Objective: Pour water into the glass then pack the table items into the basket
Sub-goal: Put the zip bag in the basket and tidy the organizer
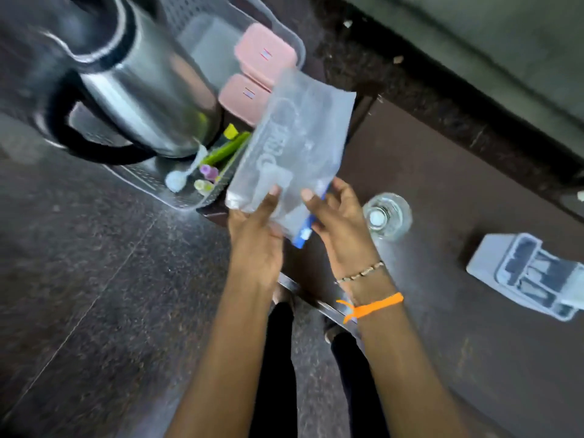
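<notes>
Both hands carry a clear pouch toward the basket.

The left hand (256, 245) and right hand (338, 226) hold the pouch (294, 147) with fingers clamped on its near end, tilted over the basket (177, 191) at far left, probably to slide it beside the kettle (142, 96); the glass (387, 216) stands on the surface (442, 184).

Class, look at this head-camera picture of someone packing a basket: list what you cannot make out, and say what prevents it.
- Head view: print on the clear pouch is blurred by motion.
- Basket floor: largely hidden behind the steel kettle.
- Grey organiser: cut off at the right edge.
- Water level in the glass: unreadable from above.
- Both hands, left and right, cover the pouch's lower end.
</notes>
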